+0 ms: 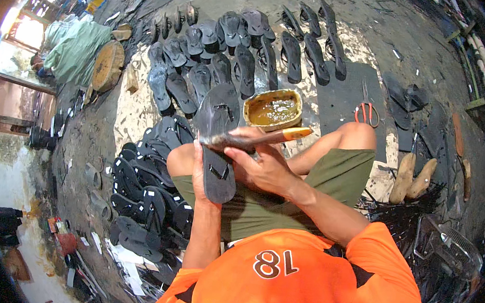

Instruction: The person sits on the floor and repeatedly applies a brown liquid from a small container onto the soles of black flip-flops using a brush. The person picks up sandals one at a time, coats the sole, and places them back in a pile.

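Seated on the floor, a worker's left hand clasps a black sandal sole upright over the lap while the right hand, fingers closed round a glue brush, spreads adhesive from the nearby tin.

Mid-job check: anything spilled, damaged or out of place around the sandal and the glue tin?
Nothing looks spilled. The left hand holds the black sandal upright while the right hand runs a brush across it. The glue tin sits level, its rim dented and smeared.
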The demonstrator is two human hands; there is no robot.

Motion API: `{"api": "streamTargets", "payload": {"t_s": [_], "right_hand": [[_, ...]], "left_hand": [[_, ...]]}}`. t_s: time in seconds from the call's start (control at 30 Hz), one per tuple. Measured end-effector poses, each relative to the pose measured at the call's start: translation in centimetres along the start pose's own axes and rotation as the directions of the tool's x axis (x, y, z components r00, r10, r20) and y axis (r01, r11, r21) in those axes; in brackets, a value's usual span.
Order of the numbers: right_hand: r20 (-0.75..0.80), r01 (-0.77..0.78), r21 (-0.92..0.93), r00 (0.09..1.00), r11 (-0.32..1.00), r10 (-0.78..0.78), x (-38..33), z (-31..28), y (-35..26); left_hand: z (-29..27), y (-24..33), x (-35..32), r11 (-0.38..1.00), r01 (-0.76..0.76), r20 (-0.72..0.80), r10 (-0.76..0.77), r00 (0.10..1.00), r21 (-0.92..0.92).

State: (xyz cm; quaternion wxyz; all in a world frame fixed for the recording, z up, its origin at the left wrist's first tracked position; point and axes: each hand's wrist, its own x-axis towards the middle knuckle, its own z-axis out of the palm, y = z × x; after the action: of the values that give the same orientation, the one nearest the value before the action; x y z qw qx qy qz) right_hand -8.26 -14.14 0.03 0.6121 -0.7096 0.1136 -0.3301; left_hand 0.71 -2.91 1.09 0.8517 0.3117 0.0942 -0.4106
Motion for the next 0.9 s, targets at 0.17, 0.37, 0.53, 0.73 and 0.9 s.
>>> {"api": "streamTargets", "payload": {"t_s": [0.17, 0.37, 0.53, 0.73, 0.9], "right_hand": [[-0.284, -0.049, 0.035, 0.957, 0.998, 0.057, 5.4, -3.3, -1.6], [-0.307, -0.04, 0.117, 0.949, 0.992, 0.074, 3.7, -3.4, -0.7], [-0.211, -0.097, 0.183, 0.968, 0.978, 0.135, 6.5, -6.5, -0.8], [-0.099, 0.14, -0.064, 0.984, 0.988, -0.146, 5.0, -3.4, -1.9], [0.064, -0.19, 0.179, 0.981, 0.965, 0.182, -3.3, 0.2, -1.7]], "left_hand": [[-1.9, -1.6, -1.4, 0.956, -0.082, 0.292, -0.003, 0.957, 0.281], [-1.7, -1.4, -1.5, 0.972, -0.141, 0.141, 0.116, 0.983, 0.189], [-1.6, -1.0, -1.8, 0.998, -0.064, 0.172, 0.058, 0.983, 0.026], [0.6, -0.1, -0.5, 0.998, -0.056, 0.271, 0.046, 0.961, 0.03], [-1.1, 2.4, 3.2, 0.999, -0.048, 0.258, 0.043, 0.965, 0.015]]}}
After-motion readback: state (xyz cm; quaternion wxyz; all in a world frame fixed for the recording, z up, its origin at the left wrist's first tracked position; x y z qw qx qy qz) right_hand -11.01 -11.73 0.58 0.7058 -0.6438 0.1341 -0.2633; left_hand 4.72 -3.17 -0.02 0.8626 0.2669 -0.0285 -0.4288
